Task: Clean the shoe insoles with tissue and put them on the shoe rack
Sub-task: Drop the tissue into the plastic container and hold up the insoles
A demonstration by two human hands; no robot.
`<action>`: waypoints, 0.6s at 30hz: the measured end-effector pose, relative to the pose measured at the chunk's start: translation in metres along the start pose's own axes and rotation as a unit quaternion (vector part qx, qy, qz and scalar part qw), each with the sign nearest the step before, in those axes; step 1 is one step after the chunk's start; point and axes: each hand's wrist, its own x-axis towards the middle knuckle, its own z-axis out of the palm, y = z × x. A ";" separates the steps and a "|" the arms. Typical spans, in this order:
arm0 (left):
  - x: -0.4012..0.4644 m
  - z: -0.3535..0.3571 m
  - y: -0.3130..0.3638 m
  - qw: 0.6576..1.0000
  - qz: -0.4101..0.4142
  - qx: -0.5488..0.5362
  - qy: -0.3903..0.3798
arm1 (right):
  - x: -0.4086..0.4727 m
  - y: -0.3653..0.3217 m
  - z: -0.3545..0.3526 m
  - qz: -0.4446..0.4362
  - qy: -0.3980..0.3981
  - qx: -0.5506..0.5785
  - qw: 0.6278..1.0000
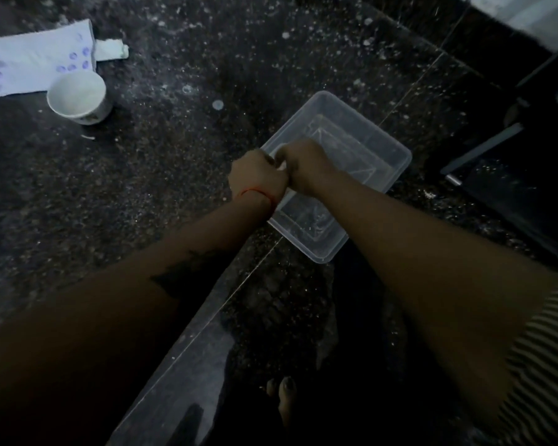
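Both my hands meet in fists over the near-left part of a clear plastic tub (397, 156) with shallow water in it. My left hand (255, 178), with a red thread on its wrist, presses against my right hand (303, 165). A small white scrap of tissue (283, 166) shows between the curled fingers; the rest of it is hidden. A flat tissue sheet with purple prints (29, 62) lies far left at the back. No insole is in view.
A white cup (76, 96) stands by the tissue sheet, with a folded white piece (112, 49) behind it. The surface is dark speckled stone with an edge (187, 342) running near me. My bare toes (284, 394) show below it. Dark metal bars (484, 149) stand at the right.
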 end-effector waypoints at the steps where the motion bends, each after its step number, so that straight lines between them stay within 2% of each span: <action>1: -0.006 -0.001 0.002 1.000 0.012 -0.015 0.010 | -0.007 0.004 -0.004 0.003 0.030 0.062 0.998; 4: -0.026 0.000 0.013 0.996 0.050 -0.055 0.039 | -0.032 0.019 -0.019 0.016 0.098 0.195 0.976; 9: -0.072 0.015 0.038 0.983 0.134 -0.115 0.051 | -0.099 0.045 -0.052 0.030 0.174 0.244 0.954; 14: -0.130 0.039 0.057 0.974 0.206 -0.087 0.014 | -0.182 0.080 -0.065 0.092 0.196 0.305 0.928; 18: -0.161 0.065 0.054 0.974 0.220 -0.044 -0.030 | -0.233 0.117 -0.038 0.158 0.185 0.351 0.904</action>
